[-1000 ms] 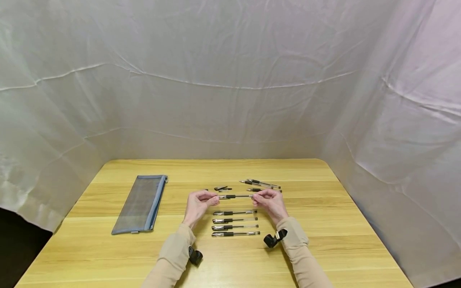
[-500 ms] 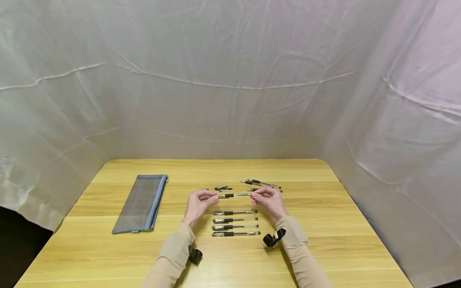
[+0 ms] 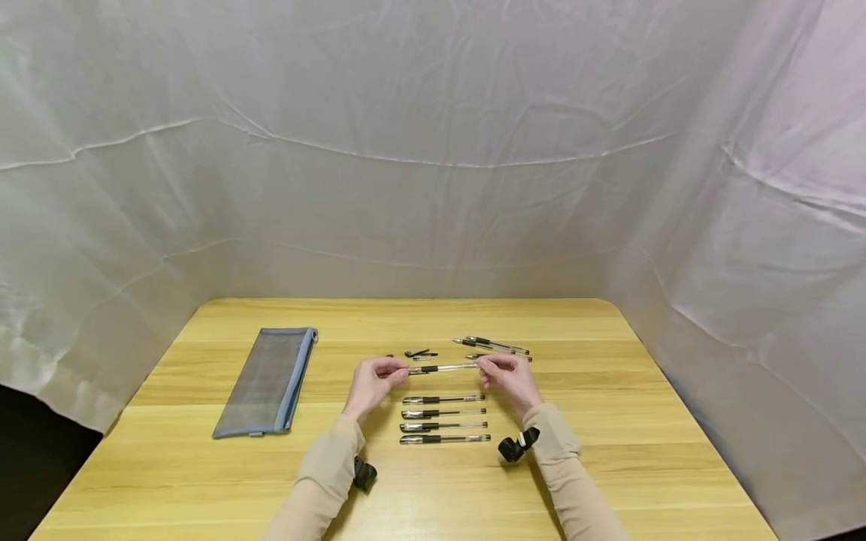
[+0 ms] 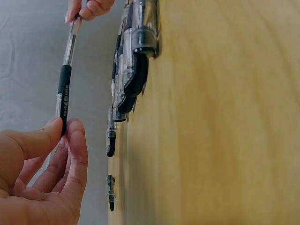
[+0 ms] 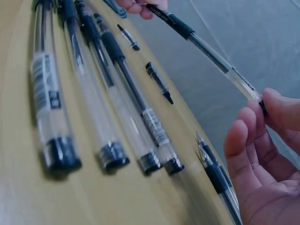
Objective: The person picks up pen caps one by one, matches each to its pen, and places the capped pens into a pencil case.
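Note:
A clear-barrelled gel pen [image 3: 443, 368] with a black grip is held level above the table between both hands. My left hand [image 3: 369, 385] pinches its capped end with thumb and fingers; the black lettered clip shows along the pen [image 4: 65, 79] in the left wrist view. At the opposite end, my right hand [image 3: 512, 383] pinches the dark end plug between thumb and fingertips, as the right wrist view shows. Nearer the body, several capped pens [image 3: 443, 439] lie in a parallel row, clips to the left.
Beyond the held pen lie loose pen caps [image 3: 421, 353]. Uncapped pens [image 3: 497, 346] lie at the back right, tips leftward, one partly behind my right hand. A blue-edged mesh zip pouch [image 3: 264, 383] lies flat at the left. Grey cloth [image 3: 433, 210] hangs around the table.
Both hands keep the same pinch on the pen. My right hand has shifted very slightly to the right; the pens, caps and pouch on the table stay in place.

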Available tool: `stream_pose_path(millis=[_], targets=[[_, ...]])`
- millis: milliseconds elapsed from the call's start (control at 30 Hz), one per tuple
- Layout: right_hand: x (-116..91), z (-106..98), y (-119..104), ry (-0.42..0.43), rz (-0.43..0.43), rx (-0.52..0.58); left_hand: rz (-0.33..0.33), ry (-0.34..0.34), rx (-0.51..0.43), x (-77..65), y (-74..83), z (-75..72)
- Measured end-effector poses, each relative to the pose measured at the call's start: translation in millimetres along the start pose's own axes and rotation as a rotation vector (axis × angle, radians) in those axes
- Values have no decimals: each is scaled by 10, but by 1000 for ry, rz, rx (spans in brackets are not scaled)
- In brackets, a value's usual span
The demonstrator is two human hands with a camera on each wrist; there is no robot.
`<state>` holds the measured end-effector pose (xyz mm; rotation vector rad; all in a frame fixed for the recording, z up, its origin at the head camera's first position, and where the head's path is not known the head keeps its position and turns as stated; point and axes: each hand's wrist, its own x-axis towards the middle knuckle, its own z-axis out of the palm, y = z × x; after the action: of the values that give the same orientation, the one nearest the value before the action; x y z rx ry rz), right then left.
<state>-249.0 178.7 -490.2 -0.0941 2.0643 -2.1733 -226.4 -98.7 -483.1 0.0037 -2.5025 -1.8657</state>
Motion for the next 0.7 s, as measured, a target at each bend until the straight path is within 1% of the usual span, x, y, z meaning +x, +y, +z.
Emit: stream_pose_path(millis=[100, 133, 300, 400, 533, 700], targets=[[-8, -8, 1, 2, 22, -17, 25, -15, 49, 0, 3, -10], [-7, -14, 7, 0, 25, -27, 22, -23, 53, -1, 5, -12], [-3, -47, 34, -18, 34, -65, -37, -69, 24, -12, 27, -15], [2, -65, 57, -22, 31, -93, -60, -71, 46, -22, 35, -15], [8, -84, 81, -24, 22, -144, -46, -60, 120, -24, 12, -14], [8, -89, 97, -21, 2, -195, -19, -55, 168, -14, -29, -6]])
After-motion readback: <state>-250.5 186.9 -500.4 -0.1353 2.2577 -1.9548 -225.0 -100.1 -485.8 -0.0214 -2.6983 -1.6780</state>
